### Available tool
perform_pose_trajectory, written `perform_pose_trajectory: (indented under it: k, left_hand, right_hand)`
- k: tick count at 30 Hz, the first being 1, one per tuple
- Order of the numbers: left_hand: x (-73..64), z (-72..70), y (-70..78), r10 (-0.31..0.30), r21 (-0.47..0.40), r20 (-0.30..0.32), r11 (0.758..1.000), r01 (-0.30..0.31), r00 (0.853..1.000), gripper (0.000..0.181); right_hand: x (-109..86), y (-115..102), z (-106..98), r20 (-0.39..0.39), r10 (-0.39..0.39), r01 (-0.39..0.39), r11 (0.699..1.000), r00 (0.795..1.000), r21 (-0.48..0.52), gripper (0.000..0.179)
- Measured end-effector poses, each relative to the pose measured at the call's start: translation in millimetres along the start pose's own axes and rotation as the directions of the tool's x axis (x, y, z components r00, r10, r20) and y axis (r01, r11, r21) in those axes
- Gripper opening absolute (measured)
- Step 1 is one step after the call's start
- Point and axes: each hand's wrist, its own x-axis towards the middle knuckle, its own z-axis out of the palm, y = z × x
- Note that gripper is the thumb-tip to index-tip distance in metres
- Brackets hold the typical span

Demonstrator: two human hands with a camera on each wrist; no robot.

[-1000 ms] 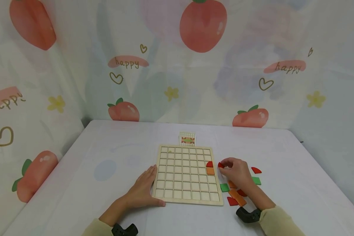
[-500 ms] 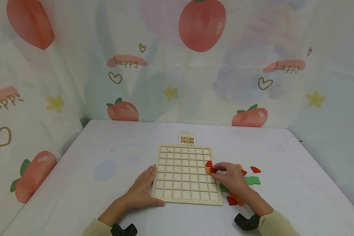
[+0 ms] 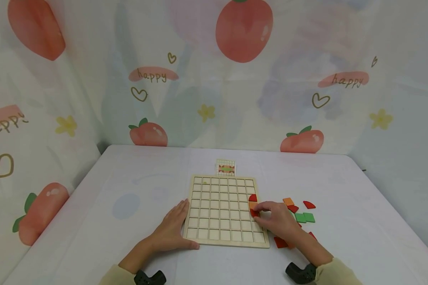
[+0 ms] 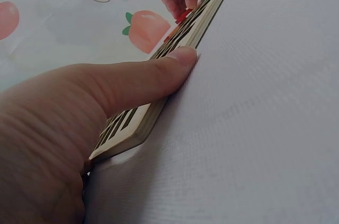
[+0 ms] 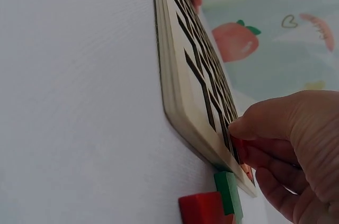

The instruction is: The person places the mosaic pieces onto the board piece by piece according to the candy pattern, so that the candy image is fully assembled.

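A wooden grid board [image 3: 226,242] lies on the white table. My left hand [image 3: 171,227] rests against its left edge with fingers extended, the thumb laid on the near rim in the left wrist view. At the board's right column, my right hand [image 3: 278,219] pinches a small red piece [image 3: 254,212] between thumb and fingers, low over a cell; the fingers partly cover it. Just above that cell sits an orange square [image 3: 252,205], and beyond it a red rounded piece [image 3: 253,197]. The right wrist view shows the thumb [image 5: 241,127] pressing at the red piece.
Loose pieces lie right of the board: an orange square [image 3: 288,201], a red quarter-round [image 3: 309,204], green squares [image 3: 309,217] and a red piece [image 3: 280,242]; the right hand hides others. A small pattern card [image 3: 226,167] lies behind the board. A printed curtain [image 3: 242,107] encloses the table.
My right hand has carried the red piece leftward from beside the board onto its right column, then nearer to me, below the orange square. The left hand stays put.
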Motion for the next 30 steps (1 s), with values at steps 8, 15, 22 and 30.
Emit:
perform_pose_trajectory:
  k: [8, 15, 22, 30]
  left_hand:
    - [0.2, -0.4, 1.1, -0.002, -0.006, 0.011, 1.000, 0.002, 1.000, 0.125]
    - [0.6, -0.9, 0.9, -0.002, -0.008, 0.010, 1.000, 0.002, 1.000, 0.125]
    - [1.0, -0.7, 1.2, 0.002, 0.005, 0.007, 1.000, -0.002, 1.000, 0.125]
    - [0.4, -1.3, 1.3, 0.012, 0.005, 0.009, 1.000, -0.012, 1.000, 0.124]
  right_hand:
    - [0.2, 6.5, -2.3, 0.023, -0.160, 0.161, 0.986, 0.987, -0.037, 0.023]
    - [1.7, 9.0, -5.7, 0.066, -0.201, 0.203, 0.979, 0.977, -0.027, 0.024]
    - [1.4, 8.9, -7.4, 0.092, -0.168, 0.169, 0.986, 0.982, -0.006, 0.024]
    - [-0.1, 8.1, -7.4, 0.097, -0.132, 0.135, 0.991, 0.986, -0.020, 0.024]
